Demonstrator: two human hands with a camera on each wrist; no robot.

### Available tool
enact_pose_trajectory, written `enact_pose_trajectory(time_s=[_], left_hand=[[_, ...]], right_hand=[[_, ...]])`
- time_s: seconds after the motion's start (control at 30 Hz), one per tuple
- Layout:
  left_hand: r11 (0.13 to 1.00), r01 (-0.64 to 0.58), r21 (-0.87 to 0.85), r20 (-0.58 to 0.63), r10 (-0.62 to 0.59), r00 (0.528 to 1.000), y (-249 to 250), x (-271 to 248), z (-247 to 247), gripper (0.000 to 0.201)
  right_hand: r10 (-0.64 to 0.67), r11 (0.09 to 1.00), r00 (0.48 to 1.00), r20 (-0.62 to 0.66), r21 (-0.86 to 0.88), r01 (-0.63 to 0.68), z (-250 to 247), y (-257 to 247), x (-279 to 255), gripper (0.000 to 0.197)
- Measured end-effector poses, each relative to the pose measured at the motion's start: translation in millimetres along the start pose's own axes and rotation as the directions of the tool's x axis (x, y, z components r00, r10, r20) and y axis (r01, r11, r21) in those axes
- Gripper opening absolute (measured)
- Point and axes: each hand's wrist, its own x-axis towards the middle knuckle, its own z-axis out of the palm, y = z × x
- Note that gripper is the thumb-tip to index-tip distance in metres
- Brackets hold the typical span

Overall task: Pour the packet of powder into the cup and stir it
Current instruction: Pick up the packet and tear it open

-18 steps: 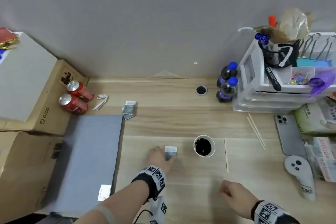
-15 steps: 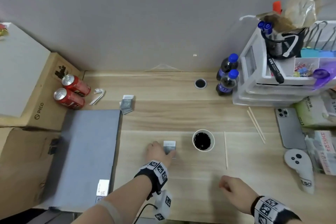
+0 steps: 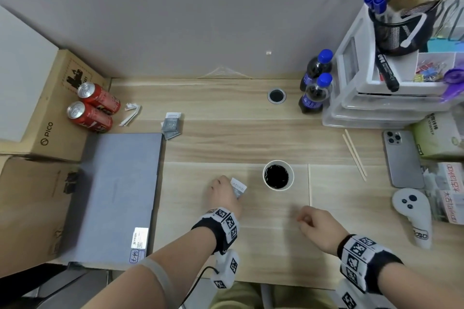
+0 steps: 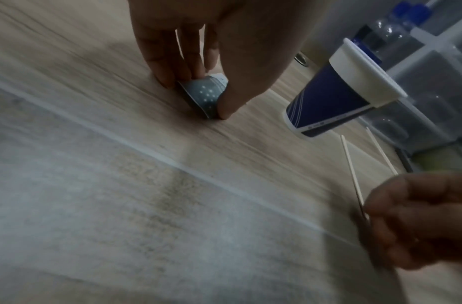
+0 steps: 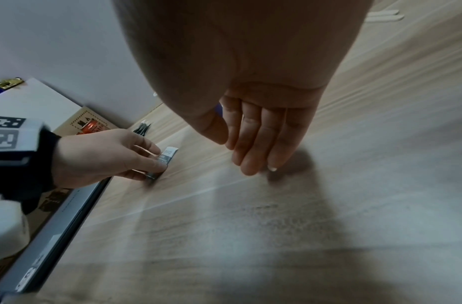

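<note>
A small grey-and-white powder packet [image 3: 239,187] stands tilted on the wooden desk [image 3: 226,145], left of the cup. My left hand [image 3: 226,190] pinches it; in the left wrist view the packet [image 4: 206,92] bows between fingers and thumb [image 4: 232,98], its lower edge touching the wood. The white-rimmed blue paper cup [image 3: 278,175] holds dark liquid and stands upright. A thin wooden stir stick [image 3: 309,184] lies just right of the cup. My right hand [image 3: 316,223] hovers low near the front edge with relaxed fingers [image 5: 258,144] and holds nothing.
A closed grey laptop [image 3: 113,195] lies to the left, with two red cans [image 3: 93,108] and spare packets [image 3: 171,124] behind it. Two bottles [image 3: 315,88], a drawer organiser [image 3: 376,98], two sticks [image 3: 355,154], a phone [image 3: 401,158] and a controller [image 3: 411,216] crowd the right.
The packet lay flat under my left fingertips; now my left hand pinches it and has tipped it up off the desk. My right hand has stayed roughly in place.
</note>
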Motion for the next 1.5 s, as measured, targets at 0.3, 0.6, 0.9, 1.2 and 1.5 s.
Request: enact_pose_trajectory(time_s=[0.3,0.6,0.9,1.2,1.5], left_hand=[[0.981,-0.092,-0.173,0.180,0.123,0.976,-6.7,-18.2,-10.5,0.006],[0.772,-0.314,-0.553,0.191,0.484,0.854,-3.7,-63.2,-54.4,0.022],[0.660,-0.284,-0.696,0.137,0.510,0.849,13.1,-67.2,-91.9,0.025],[0.696,-0.438,-0.569,0.014,0.540,0.841,24.9,-53.4,-105.7,0.023],[0.686,-0.432,-0.586,0.017,0.543,0.839,30.8,-49.7,-109.2,0.022]], right_hand=[[-0.069,0.997,0.997,0.040,0.043,0.068,12.8,-22.7,6.9,0.013],[-0.355,0.881,0.919,-0.171,0.267,0.390,-2.5,-84.1,-15.8,0.003],[-0.408,0.780,0.898,-0.162,0.450,0.435,-46.8,-113.3,-10.3,0.014],[-0.378,0.840,0.909,-0.175,0.348,0.416,-68.9,-127.4,2.1,0.015],[-0.401,0.857,0.915,-0.035,0.338,0.389,-75.8,-129.6,1.8,0.016]])
